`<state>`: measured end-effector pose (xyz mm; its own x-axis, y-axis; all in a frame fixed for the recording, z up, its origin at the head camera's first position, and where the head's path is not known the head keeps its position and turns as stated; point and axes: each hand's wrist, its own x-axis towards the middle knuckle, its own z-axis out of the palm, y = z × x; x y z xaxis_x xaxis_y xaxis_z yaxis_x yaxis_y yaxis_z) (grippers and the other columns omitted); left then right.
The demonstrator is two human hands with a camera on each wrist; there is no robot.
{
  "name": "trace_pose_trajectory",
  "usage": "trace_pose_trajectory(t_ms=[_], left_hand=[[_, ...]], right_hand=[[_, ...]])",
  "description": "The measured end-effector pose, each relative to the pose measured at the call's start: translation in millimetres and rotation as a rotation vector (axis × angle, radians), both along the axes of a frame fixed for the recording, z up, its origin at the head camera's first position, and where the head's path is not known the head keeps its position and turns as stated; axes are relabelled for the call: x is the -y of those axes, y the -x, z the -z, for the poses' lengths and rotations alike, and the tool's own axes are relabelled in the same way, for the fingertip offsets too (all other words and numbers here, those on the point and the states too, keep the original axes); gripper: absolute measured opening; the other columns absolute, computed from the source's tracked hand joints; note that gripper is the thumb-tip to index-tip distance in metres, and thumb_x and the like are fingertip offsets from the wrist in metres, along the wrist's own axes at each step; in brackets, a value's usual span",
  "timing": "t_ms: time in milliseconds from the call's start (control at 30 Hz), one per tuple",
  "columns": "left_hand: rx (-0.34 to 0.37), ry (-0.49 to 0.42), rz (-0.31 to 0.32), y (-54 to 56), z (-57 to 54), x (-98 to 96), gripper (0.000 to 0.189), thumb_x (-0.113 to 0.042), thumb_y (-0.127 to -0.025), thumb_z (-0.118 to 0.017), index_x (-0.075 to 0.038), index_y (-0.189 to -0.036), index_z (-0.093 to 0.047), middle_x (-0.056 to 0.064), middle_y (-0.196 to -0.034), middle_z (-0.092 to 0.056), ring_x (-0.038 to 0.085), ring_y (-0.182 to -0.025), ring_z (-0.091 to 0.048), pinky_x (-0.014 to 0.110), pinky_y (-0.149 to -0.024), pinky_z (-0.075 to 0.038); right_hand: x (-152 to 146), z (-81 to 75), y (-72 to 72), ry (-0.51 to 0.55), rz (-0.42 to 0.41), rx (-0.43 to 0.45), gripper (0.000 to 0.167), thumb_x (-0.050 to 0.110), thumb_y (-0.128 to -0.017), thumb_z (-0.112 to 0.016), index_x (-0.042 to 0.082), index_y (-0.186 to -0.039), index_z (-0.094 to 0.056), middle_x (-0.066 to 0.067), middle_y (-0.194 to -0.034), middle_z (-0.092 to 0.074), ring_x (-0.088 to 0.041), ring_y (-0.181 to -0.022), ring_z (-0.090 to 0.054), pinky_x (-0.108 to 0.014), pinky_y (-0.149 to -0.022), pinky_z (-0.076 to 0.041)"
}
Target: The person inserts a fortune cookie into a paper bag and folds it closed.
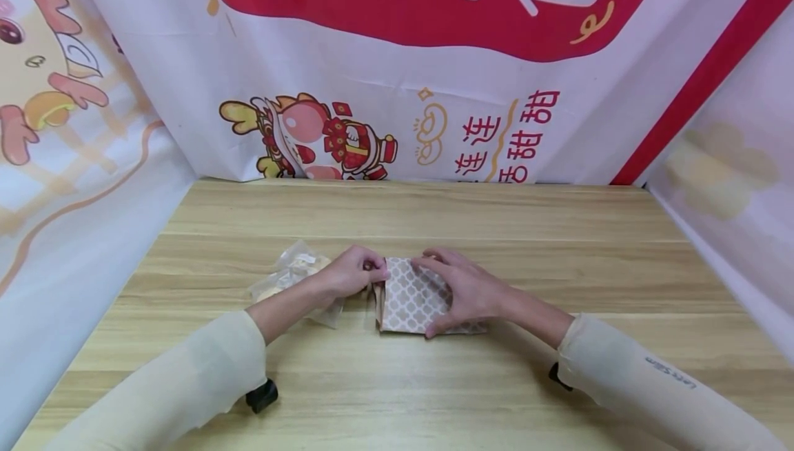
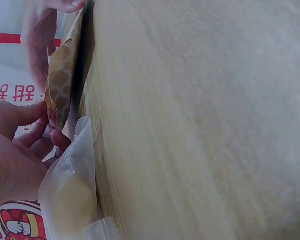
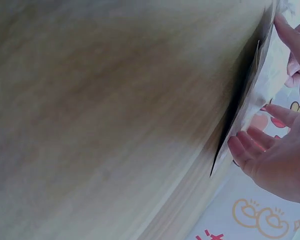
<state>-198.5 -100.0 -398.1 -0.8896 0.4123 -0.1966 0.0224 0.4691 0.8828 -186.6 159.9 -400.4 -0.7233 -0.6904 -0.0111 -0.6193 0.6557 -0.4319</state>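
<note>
A flat, folded paper bag (image 1: 406, 299) with a beige and white lattice print lies on the table. My left hand (image 1: 352, 272) pinches its left edge near the far corner, between thumb and fingers; the left wrist view shows the bag's edge (image 2: 61, 75) in that pinch. Across the right part of the bag, my right hand (image 1: 468, 289) is spread, thumb near the front edge and fingers toward the far edge. In the right wrist view its fingers (image 3: 247, 147) touch the bag. Clear plastic packets (image 1: 288, 275) with pale yellow contents lie beside my left hand, partly hidden by the forearm.
The wooden table (image 1: 397, 389) is bounded at the back by a printed red and white cloth (image 1: 397, 113), with more cloth at both sides. Black wrist devices (image 1: 262, 396) show under the cream sleeves (image 1: 205, 368).
</note>
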Motion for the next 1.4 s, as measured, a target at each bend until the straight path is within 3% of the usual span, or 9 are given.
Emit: trace_pose_trajectory(t_ms=[367,533,733,967,1400], left_hand=[[-0.050,-0.034,0.035,0.6,2.5,0.4,0.015,-0.003,-0.098,-0.066,0.003,-0.085,-0.069,0.006,-0.083,-0.067,0.013,-0.079,-0.056,0.026,-0.076,-0.045],[-0.050,0.012,0.051,-1.5,-0.7,3.4,0.011,-0.005,-0.095,-0.072,0.001,-0.086,-0.072,0.003,-0.081,-0.066,0.014,-0.077,-0.054,0.026,-0.069,-0.044],[-0.019,0.062,0.039,-4.8,-5.3,2.6,0.006,-0.003,-0.093,-0.073,0.002,-0.090,-0.075,0.005,-0.081,-0.068,0.014,-0.074,-0.055,0.025,-0.065,-0.044],[0.029,0.001,0.010,-7.0,-2.1,1.5,0.008,0.002,-0.096,-0.068,0.005,-0.090,-0.072,0.006,-0.077,-0.071,0.013,-0.071,-0.061,0.020,-0.061,-0.044],[-0.002,-0.045,0.003,-6.4,0.5,2.8,0.008,-0.003,-0.097,-0.067,0.001,-0.090,-0.071,0.003,-0.089,-0.065,0.015,-0.087,-0.056,0.028,-0.083,-0.046]], right_hand=[[3.2,3.8,-1.0,-0.027,0.015,-0.077,0.124,0.063,-0.061,-0.092,0.007,-0.158,-0.040,-0.015,-0.152,-0.049,-0.033,-0.139,-0.045,-0.056,-0.117,-0.038],[3.3,5.4,-2.2,-0.015,0.007,-0.101,0.123,0.062,-0.061,-0.092,0.007,-0.158,-0.040,-0.015,-0.151,-0.050,-0.033,-0.138,-0.045,-0.056,-0.117,-0.038],[1.9,7.3,-3.1,-0.002,0.010,-0.110,0.122,0.061,-0.062,-0.092,0.008,-0.159,-0.039,-0.016,-0.152,-0.048,-0.032,-0.138,-0.045,-0.057,-0.117,-0.038],[0.9,8.6,-2.8,0.006,0.008,-0.113,0.122,0.062,-0.062,-0.091,0.009,-0.158,-0.040,-0.016,-0.151,-0.049,-0.032,-0.138,-0.046,-0.057,-0.116,-0.038],[0.6,6.0,-2.8,0.004,0.027,-0.093,0.124,0.061,-0.061,-0.092,0.010,-0.160,-0.037,-0.017,-0.151,-0.048,-0.033,-0.138,-0.046,-0.056,-0.116,-0.040]])
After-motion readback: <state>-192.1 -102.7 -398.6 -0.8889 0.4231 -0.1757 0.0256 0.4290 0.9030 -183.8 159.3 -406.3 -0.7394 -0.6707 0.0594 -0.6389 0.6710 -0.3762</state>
